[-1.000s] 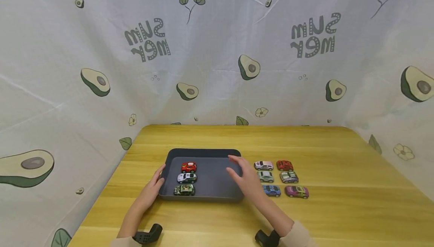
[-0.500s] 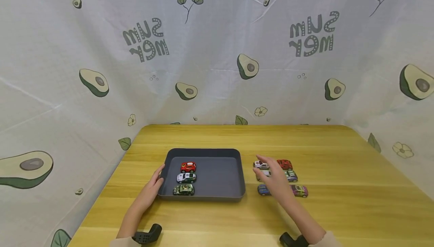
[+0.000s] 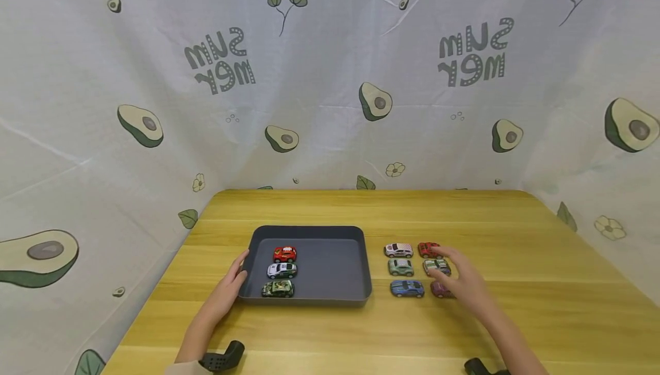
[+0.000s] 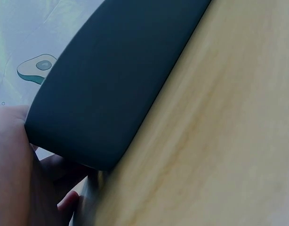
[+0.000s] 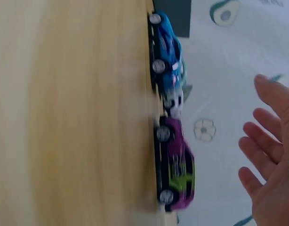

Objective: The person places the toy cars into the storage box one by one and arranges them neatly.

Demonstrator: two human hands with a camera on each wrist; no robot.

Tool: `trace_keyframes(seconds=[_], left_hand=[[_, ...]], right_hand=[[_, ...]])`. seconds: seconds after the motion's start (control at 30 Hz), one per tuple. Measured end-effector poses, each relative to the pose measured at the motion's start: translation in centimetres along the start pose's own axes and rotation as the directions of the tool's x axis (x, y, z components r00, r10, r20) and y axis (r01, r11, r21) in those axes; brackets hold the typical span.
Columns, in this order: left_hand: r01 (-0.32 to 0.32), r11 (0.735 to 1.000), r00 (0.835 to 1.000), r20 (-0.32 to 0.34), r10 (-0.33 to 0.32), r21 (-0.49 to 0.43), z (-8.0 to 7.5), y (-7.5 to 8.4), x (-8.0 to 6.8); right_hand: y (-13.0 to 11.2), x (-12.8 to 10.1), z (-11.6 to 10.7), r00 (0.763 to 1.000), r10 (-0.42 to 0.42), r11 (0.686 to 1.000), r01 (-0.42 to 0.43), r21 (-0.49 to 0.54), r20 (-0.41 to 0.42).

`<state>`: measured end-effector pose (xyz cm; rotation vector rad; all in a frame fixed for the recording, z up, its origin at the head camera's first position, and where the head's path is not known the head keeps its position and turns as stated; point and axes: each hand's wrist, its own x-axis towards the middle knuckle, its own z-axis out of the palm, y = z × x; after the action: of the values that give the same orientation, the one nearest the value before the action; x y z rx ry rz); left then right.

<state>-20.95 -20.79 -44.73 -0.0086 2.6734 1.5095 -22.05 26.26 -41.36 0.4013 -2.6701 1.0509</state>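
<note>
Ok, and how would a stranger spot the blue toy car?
On the wooden table, find the gray tray, then, to its right, six toy cars in two columns. The blue car is nearest the viewer in the column beside the tray. It's the only mainly blue one; its right-hand neighbour is purple and green.

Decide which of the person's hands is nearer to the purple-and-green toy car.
Right. The right hand is close, partly hiding the car in the head view; the left hand is farther away, at the dark grey rectangular tray's left side.
</note>
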Motion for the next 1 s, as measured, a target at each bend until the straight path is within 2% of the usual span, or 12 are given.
trace_keyframes(seconds=[0.17, 0.27, 0.43, 0.5, 1.0], left_hand=[[-0.003, 1.000, 1.000, 0.000, 0.003, -0.001, 0.0, -0.1, 0.3], [-0.001, 1.000, 1.000, 0.003, 0.001, -0.002, 0.1, -0.2, 0.3], [-0.004, 1.000, 1.000, -0.004, 0.004, -0.010, 0.1, -0.2, 0.0], [-0.005, 1.000, 1.000, -0.006, 0.005, -0.011, 0.1, -0.2, 0.0], [0.003, 1.000, 1.000, 0.008, -0.003, -0.019, 0.1, -0.2, 0.1]], right_hand=[[1.4, -1.3, -1.2, 0.998, 0.045, 0.999, -0.044, -0.028, 0.034], [2.1, -1.9, -1.7, 0.992, 0.092, 0.995, -0.090, -0.033, 0.082], [3.1, -2.6, -1.9, 0.962, 0.188, 0.981, -0.193, 0.005, 0.196], [3.4, -2.7, -1.9, 0.960, 0.188, 0.981, -0.195, 0.014, 0.208], [4.2, -2.6, -1.0, 0.983, 0.064, 0.997, -0.054, -0.062, 0.170]])
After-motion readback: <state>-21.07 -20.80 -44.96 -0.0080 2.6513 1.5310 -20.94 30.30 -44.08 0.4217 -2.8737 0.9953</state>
